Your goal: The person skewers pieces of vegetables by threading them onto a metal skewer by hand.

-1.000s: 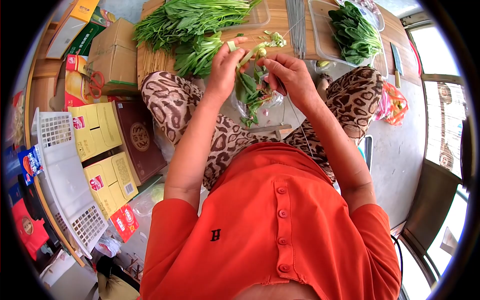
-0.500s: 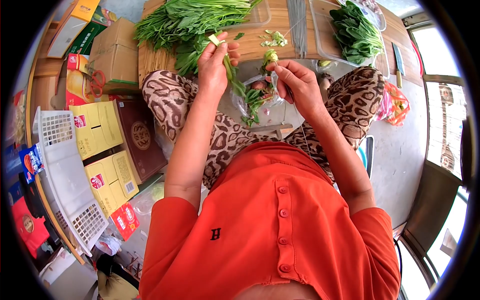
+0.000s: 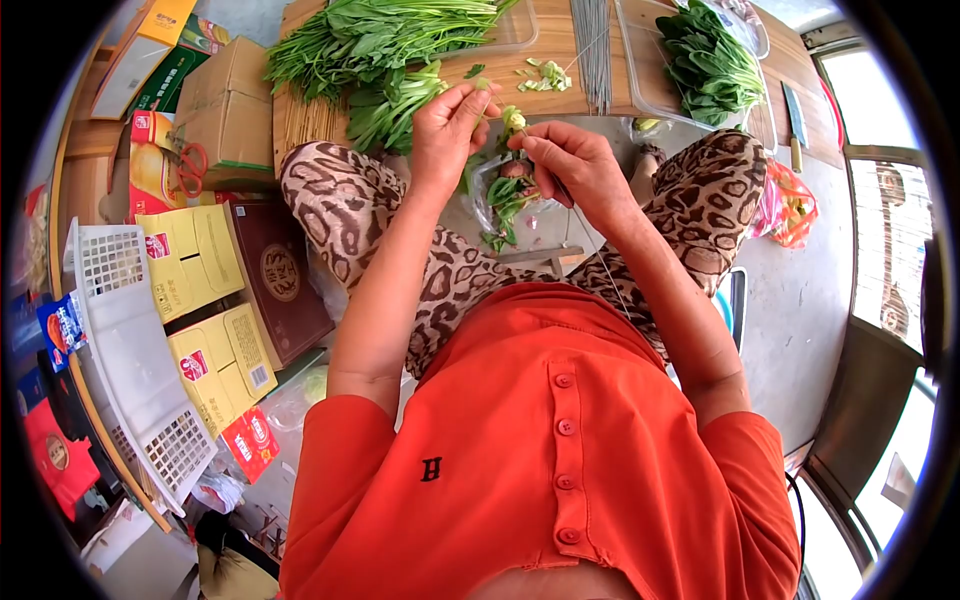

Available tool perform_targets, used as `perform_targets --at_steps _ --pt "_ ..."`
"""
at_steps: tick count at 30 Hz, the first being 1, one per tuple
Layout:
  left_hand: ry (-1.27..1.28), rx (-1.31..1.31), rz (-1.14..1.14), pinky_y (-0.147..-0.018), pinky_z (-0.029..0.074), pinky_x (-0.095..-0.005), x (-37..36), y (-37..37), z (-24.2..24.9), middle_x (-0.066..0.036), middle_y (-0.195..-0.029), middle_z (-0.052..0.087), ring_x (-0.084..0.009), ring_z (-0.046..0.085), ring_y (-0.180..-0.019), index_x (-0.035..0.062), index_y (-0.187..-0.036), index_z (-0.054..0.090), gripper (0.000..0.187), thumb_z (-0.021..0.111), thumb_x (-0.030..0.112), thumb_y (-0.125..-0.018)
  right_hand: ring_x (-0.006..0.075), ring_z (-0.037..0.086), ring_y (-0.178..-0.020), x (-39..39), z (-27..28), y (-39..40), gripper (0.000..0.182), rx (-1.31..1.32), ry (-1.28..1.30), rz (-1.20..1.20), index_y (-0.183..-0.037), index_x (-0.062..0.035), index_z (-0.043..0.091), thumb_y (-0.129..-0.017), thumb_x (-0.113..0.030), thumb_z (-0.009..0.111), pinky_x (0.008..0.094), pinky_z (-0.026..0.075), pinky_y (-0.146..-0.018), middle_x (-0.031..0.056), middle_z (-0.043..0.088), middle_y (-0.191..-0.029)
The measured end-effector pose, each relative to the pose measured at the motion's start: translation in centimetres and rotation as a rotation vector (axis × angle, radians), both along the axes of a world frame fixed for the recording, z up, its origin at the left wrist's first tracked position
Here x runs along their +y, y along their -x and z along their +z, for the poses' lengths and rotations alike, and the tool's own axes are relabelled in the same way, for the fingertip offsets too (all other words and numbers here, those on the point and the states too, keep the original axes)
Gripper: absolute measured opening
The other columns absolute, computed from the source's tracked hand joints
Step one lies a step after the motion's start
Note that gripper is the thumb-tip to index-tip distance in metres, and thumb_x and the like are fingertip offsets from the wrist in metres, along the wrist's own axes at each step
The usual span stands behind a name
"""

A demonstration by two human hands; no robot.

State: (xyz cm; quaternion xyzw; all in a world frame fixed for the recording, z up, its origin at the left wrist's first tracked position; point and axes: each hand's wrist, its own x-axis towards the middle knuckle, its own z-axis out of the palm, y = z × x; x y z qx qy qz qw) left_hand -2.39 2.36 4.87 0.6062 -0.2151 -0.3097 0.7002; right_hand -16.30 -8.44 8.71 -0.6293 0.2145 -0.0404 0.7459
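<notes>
My right hand (image 3: 580,170) is closed around a thin metal skewer (image 3: 606,268), whose lower end slants down over my lap. Pale green vegetable pieces (image 3: 513,119) are bunched at its upper end, just past my fingertips. Close to them, my left hand (image 3: 447,135) pinches a piece of green vegetable (image 3: 481,84), mostly hidden by the fingers. Below the hands, between my knees, a clear plastic bag (image 3: 482,190) holds leafy scraps (image 3: 512,195). Small cut pale pieces (image 3: 545,75) lie on the wooden table beyond, beside a bundle of metal skewers (image 3: 593,60).
A big heap of leafy greens (image 3: 375,45) covers the table's left side. At right, more greens (image 3: 708,70) fill a clear tray (image 3: 640,75), with a knife (image 3: 795,125) beyond. Red-handled scissors (image 3: 190,168) rest by a cardboard box (image 3: 228,110). A white plastic rack (image 3: 125,320) stands at left.
My left hand has moved right and turned, closing on the piece near the skewer's tip. The right hand has shifted slightly left and down, bringing the hands closer together.
</notes>
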Motion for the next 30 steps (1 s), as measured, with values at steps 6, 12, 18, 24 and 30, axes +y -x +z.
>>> perform_targets --at_steps 6,12,18,24,30 --pt "0.042 0.01 -0.012 -0.046 0.031 -0.0172 0.0 0.0 0.0 0.003 -0.078 0.056 -0.0025 0.043 -0.056 0.0009 -0.108 0.062 0.024 0.049 0.017 -0.096 0.0035 0.04 -0.045 0.0 -0.2 -0.3 0.018 0.004 0.015 0.01 -0.096 -0.0013 0.062 -0.094 -0.016 0.052 0.0202 0.029 -0.041 -0.0015 0.051 -0.054" --pt "0.034 -0.064 -0.015 -0.046 0.033 -0.017 0.0 0.0 -0.4 0.003 -0.076 0.056 -0.0023 0.044 -0.056 0.0003 -0.107 0.062 0.023 0.049 0.015 -0.096 0.0034 0.041 -0.045 0.0 -0.4 -0.3 0.019 0.022 0.012 0.019 -0.095 -0.0016 0.063 -0.094 -0.017 0.052 0.02 0.029 -0.041 -0.0015 0.051 -0.054" --pt "0.019 -0.088 0.027 -0.046 0.035 -0.0175 0.0 0.1 -0.3 0.001 -0.076 0.06 -0.0029 0.045 -0.055 0.0002 -0.105 0.063 0.021 0.051 0.014 -0.095 0.0035 0.042 -0.045 0.1 -0.3 -0.2 0.019 0.026 0.028 0.028 -0.095 -0.0016 0.063 -0.094 -0.017 0.052 0.0198 0.03 -0.041 -0.0016 0.051 -0.055" --pt "0.024 -0.087 0.089 -0.046 0.034 -0.0169 0.0 0.0 -0.8 0.001 -0.077 0.062 -0.0027 0.045 -0.055 0.0004 -0.103 0.065 0.019 0.056 0.015 -0.093 0.0035 0.042 -0.045 0.1 -0.7 -0.2 0.019 0.018 0.012 0.021 -0.094 -0.0015 0.063 -0.094 -0.017 0.052 0.0197 0.03 -0.041 -0.0013 0.051 -0.054" --pt "0.001 -0.206 0.155 -0.046 0.034 -0.0174 -0.2 0.0 -1.1 0.001 -0.075 0.062 -0.0025 0.044 -0.054 0.0004 -0.101 0.066 0.018 0.059 0.014 -0.091 0.0034 0.042 -0.045 0.2 -0.7 -0.1 0.019 0.014 0.005 0.019 -0.095 -0.0017 0.063 -0.094 -0.017 0.052 0.0198 0.03 -0.041 -0.0014 0.051 -0.055"
